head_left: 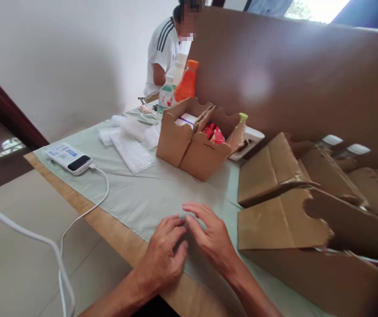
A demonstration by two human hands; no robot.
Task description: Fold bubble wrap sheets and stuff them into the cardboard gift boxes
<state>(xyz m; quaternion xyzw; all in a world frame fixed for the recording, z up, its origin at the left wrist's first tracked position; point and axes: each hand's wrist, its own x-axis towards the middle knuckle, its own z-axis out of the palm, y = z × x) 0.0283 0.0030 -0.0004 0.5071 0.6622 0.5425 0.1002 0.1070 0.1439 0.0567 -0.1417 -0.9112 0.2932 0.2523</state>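
Near the table's front edge, my left hand rests over the pale green cloth, its fingers loosely curved and its thumb apart. Just to the right, my right hand has its fingers stretched forward and its thumb separate. The fingertips of both hands come close together, and I see nothing held in either. Whether they touch each other is hard to tell. Nearest to my right hand stands an open cardboard box with a cut-out rim.
Further back are two joined cardboard bins holding red packets, bubble wrap, a white power bank with a cable, and an orange bottle. More cardboard boxes fill the right. A person sits beyond.
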